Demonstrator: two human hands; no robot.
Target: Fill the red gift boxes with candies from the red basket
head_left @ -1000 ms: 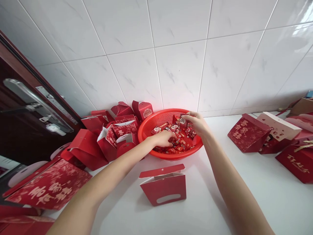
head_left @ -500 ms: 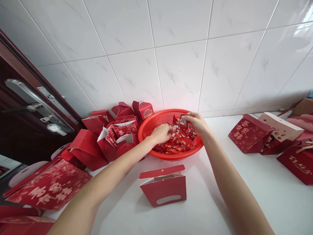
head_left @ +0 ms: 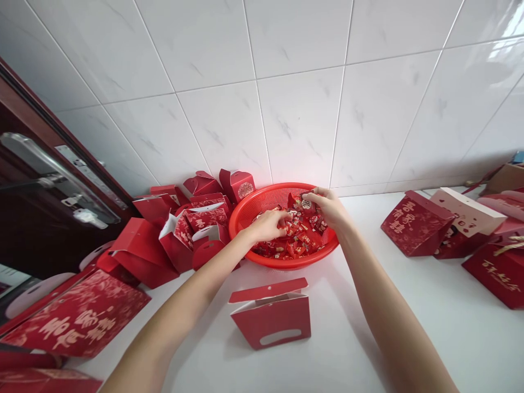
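Note:
Against the tiled wall stands a red plastic basket [head_left: 286,262] holding many small red-wrapped candies [head_left: 302,240]. My right hand [head_left: 331,208] is at the basket's right side, its thumb and fingers pinching a red-wrapped candy [head_left: 307,204] with a pale round mark. Over the left part of the heap is my left hand [head_left: 271,225], fingers curled down among the candies; whatever they grip is hidden. In front of the basket, a red gift box [head_left: 282,322] with an oval cutout stands upright on the white tabletop, its top partly open.
On the left are several red boxes, including a large patterned box [head_left: 77,316] and a plain one [head_left: 143,254]. More boxes stand at the right, among them a red box with lettering [head_left: 416,222]. A dark door with a metal handle [head_left: 53,177] is at the left.
My left hand has shifted slightly among the candies. My right hand keeps its pinch on the marked candy. The view has moved a little; the boxes stay in place.

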